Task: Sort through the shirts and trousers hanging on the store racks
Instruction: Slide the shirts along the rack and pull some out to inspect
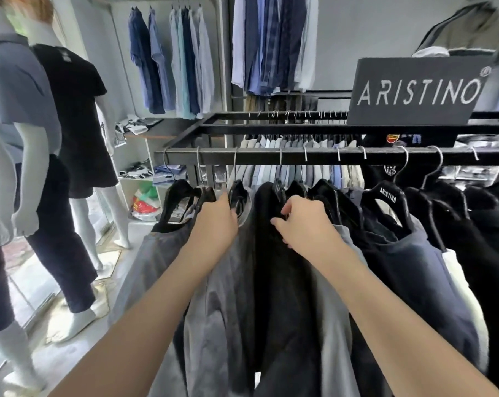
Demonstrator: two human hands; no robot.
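- Rail (328, 156) packed with dark shirts and trousers (414, 253) hung along its front; likely to bunch and tangle if shoved sideways hard.
- Curled left hand (214, 222) gripping a black hanger (238, 196), right hand (302, 222) pinching the black garment (279, 282) beside it; could drag cloth off its shoulders.
- Steel hook (236, 164) apt to lift off the rail if tugged upward.

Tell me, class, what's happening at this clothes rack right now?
A person stands at a store rack, going through the hanging clothes. The left hand grips a black hanger carrying a grey garment. The right hand pinches the top of a black garment beside it. Both garments hang from the black rail, with more dark clothes further right.
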